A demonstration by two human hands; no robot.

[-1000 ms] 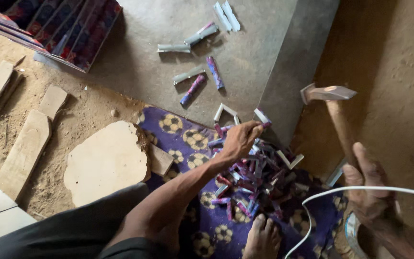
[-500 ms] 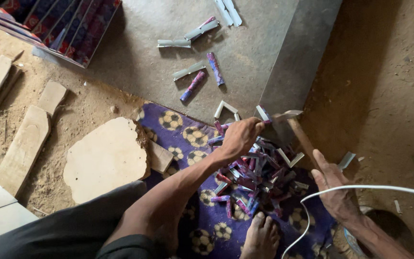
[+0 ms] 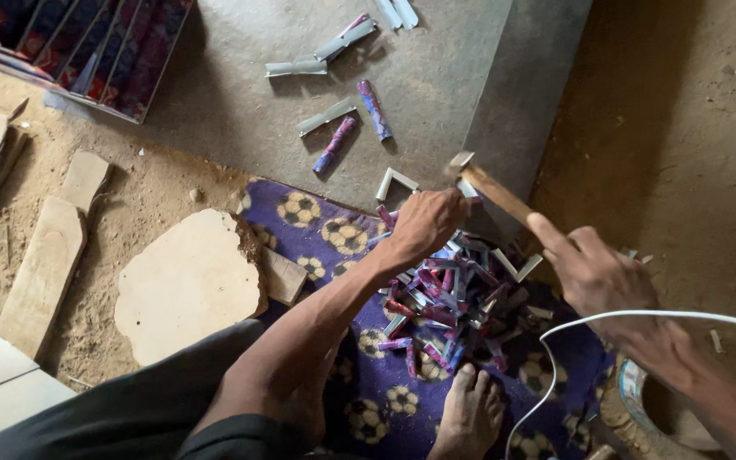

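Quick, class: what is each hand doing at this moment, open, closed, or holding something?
Left hand: closed, fingers curled on a small piece at the edge of the grey slab.
Right hand: closed around the wooden hammer handle.

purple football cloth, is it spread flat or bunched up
Spread flat: the purple cloth lies open on the floor, its ball pattern unwrinkled, under the pile of folded strips.

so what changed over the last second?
The right hand swung the hammer from raised at the right down and leftward, so its head now meets the slab edge beside the left hand. The left hand stayed put on the pile of coloured pieces; grip on the hammer unchanged.
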